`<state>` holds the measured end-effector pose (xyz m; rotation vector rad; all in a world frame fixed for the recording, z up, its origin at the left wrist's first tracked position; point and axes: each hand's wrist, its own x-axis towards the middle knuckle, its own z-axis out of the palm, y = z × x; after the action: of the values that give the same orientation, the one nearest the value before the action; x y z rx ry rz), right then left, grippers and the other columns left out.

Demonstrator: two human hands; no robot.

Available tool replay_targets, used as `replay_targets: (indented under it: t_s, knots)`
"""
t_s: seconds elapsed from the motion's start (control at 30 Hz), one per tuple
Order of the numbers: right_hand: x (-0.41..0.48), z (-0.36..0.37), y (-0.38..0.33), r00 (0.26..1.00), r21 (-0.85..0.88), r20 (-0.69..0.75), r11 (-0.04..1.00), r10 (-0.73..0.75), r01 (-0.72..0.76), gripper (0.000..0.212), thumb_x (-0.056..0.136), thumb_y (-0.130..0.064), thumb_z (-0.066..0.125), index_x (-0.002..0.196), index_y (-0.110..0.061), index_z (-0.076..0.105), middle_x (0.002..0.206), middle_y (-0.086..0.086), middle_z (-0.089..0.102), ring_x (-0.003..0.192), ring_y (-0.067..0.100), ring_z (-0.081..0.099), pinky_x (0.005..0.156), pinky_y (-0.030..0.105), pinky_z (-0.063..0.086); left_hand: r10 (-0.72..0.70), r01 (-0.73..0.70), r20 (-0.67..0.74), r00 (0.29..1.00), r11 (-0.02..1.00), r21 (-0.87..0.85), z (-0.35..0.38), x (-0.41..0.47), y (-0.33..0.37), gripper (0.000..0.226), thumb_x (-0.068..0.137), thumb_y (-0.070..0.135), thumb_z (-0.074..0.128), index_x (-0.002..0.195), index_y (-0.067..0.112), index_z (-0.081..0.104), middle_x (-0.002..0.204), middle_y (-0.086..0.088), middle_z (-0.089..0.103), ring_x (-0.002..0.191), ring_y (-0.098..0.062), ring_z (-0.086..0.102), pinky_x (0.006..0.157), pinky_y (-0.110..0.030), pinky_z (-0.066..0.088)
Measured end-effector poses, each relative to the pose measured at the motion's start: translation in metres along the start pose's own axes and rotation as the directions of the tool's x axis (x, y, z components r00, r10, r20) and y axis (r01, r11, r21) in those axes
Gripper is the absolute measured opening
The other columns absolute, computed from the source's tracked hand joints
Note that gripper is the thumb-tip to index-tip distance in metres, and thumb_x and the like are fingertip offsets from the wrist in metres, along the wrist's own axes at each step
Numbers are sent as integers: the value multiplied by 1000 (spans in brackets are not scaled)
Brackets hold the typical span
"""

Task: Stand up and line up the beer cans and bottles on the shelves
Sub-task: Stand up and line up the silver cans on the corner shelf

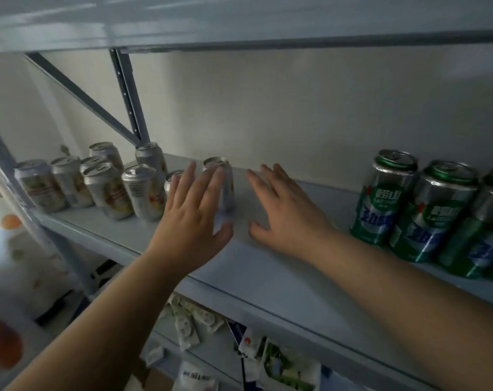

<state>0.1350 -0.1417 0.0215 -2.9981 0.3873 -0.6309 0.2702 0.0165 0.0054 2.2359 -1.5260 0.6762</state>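
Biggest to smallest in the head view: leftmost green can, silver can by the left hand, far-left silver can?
1. leftmost green can, nearer the camera.
2. silver can by the left hand and far-left silver can: look alike, unranked.

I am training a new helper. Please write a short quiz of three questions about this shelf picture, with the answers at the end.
1. True or false: the green aluminium beer cans stand upright at the right end of the grey metal shelf.
2. Choose one: what does the left hand reach, with its fingers straight?
A. an upright silver aluminium can
B. a brown glass bottle
C. a cardboard box
3. Fill the gap: the right hand is spread flat over the shelf and holds ____.

Key: 1 true; 2 A; 3 nothing.
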Motion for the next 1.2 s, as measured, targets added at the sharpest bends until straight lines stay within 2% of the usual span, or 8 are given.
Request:
replay_targets:
  t_s: [0.23,0.33,0.43,0.57,0.77,0.93,1.1,1.2]
  knots:
    - [82,32,-15,990,333,72,933,120,-137,93,78,-48,66,156,-34,17,161,10,21,149,24,22,118,37,27,-97,94,82,992,995,38,-36,25,-62,76,85,30,68,150,8,35,150,-16,43,139,-37,39,113,-44,32]
    - [108,48,-12,989,470,82,871,120,-144,83,76,-42,77,147,-27,37,143,7,48,131,20,47,105,30,40,-69,80,187,980,996,-48,-31,28,-71,66,84,24,67,145,13,44,147,-8,46,129,-33,49,104,-39,40]
    - [115,62,-14,988,539,-4,832,154,-128,64,78,-32,82,131,-22,48,123,1,64,104,17,63,86,30,49,-21,45,137,990,984,-174,-12,29,-79,55,81,10,65,134,12,52,137,-8,48,116,-34,57,95,-42,48]
    - [105,59,-11,971,538,-60,827,232,-164,55,78,-31,79,122,-27,47,111,-6,66,94,12,63,77,26,49,35,-28,18,999,956,-293,11,34,-85,50,80,5,66,128,11,53,130,-6,49,113,-21,52,91,-11,32]
    - [47,12,9,921,394,61,839,384,-375,60,72,-24,80,116,-42,44,106,-10,65,89,10,63,77,31,52,149,-134,-13,989,846,-517,38,63,-73,52,76,0,64,126,10,54,131,-3,49,112,-15,51,83,-22,44]
    - [6,-18,30,848,279,100,803,521,-527,65,73,-23,81,117,-47,41,108,-9,63,90,11,64,77,33,56,329,-238,1,944,685,-688,63,106,-40,49,71,1,57,120,2,58,127,-11,52,116,-16,52,91,-4,36]
    - [-24,-14,40,811,188,-78,807,580,-559,68,72,-20,77,130,-42,48,122,1,53,107,19,56,90,39,52,384,-210,4,923,513,-832,81,133,8,45,68,16,60,112,5,61,121,-6,56,112,-10,56,95,-13,42]
    - [-35,-2,40,779,115,-238,813,580,-570,68,76,-26,74,137,-39,49,133,4,43,119,22,49,98,38,47,385,-224,-50,922,423,-878,92,137,23,39,68,10,64,106,12,62,118,-2,52,110,-7,54,94,-15,44]
